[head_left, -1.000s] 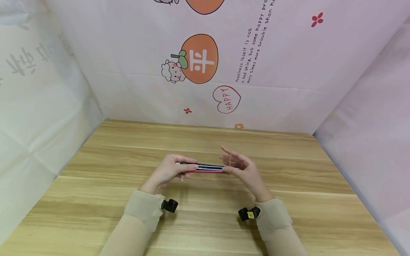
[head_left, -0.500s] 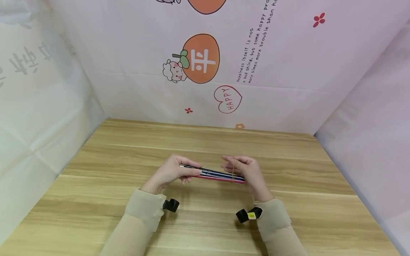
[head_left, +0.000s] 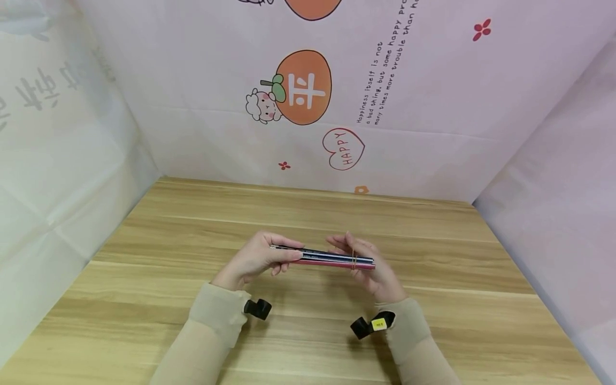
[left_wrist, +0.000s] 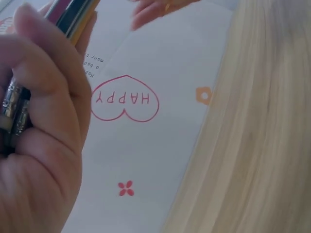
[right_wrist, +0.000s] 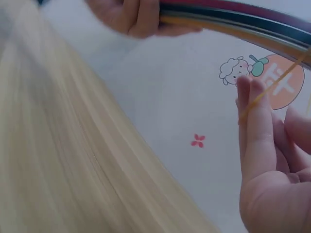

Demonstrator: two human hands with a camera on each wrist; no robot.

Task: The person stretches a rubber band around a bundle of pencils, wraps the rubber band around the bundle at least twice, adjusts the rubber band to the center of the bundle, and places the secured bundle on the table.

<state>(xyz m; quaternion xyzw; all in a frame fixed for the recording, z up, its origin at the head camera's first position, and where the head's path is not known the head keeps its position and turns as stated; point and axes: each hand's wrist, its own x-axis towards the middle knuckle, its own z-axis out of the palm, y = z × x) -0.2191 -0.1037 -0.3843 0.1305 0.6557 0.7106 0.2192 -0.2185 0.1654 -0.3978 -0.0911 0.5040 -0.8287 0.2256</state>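
A bundle of pencils (head_left: 329,258), pink, dark blue and yellow-orange in colour, is held level above the table. My left hand (head_left: 257,259) grips its left end between thumb and fingers; metal ferrules (left_wrist: 13,104) show by the palm in the left wrist view. Around the bundle's right end passes a thin tan rubber band (right_wrist: 279,83), stretched out to my right hand (head_left: 383,279). In the right wrist view the band crosses two straight, side-by-side fingers (right_wrist: 258,133), with the thumb apart from them. Part of the band's path behind the pencils is hidden.
Under both hands lies a wood-grain table (head_left: 308,331). A white printed cloth (head_left: 202,144) rises behind its far edge, and similar cloths hang at the left and right. Each wrist carries a small black camera (head_left: 368,326).
My right hand's thumb has come off the pencils, and its fingers now draw the band away. The bundle's right end dipped, then rose again. My left hand keeps its grip.
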